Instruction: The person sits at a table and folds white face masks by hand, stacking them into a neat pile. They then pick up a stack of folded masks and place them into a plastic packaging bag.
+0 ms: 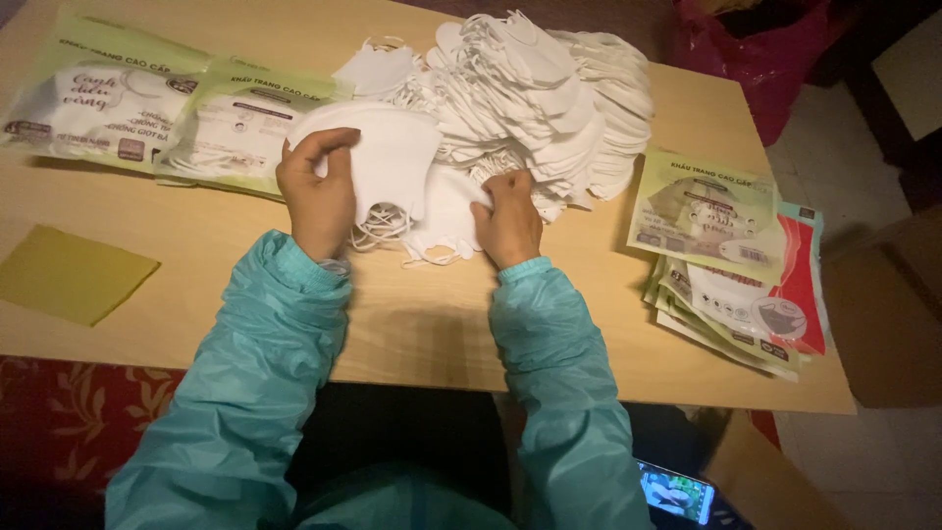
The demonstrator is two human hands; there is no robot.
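Note:
My left hand (317, 189) grips a small stack of white face masks (392, 157), lifted at its left edge, with the ear loops hanging below. My right hand (507, 218) pinches a white mask (446, 211) lying on the wooden table (422, 324), just at the near edge of a large pile of white masks (535, 93). Both arms wear teal sleeves.
Two filled green mask packets (147, 108) lie at the back left. A stack of flat green and red packets (731, 265) sits at the right edge. A yellow paper sheet (69, 275) lies at the left. A red bag (760, 54) stands beyond the table; a lit phone (675, 491) rests below.

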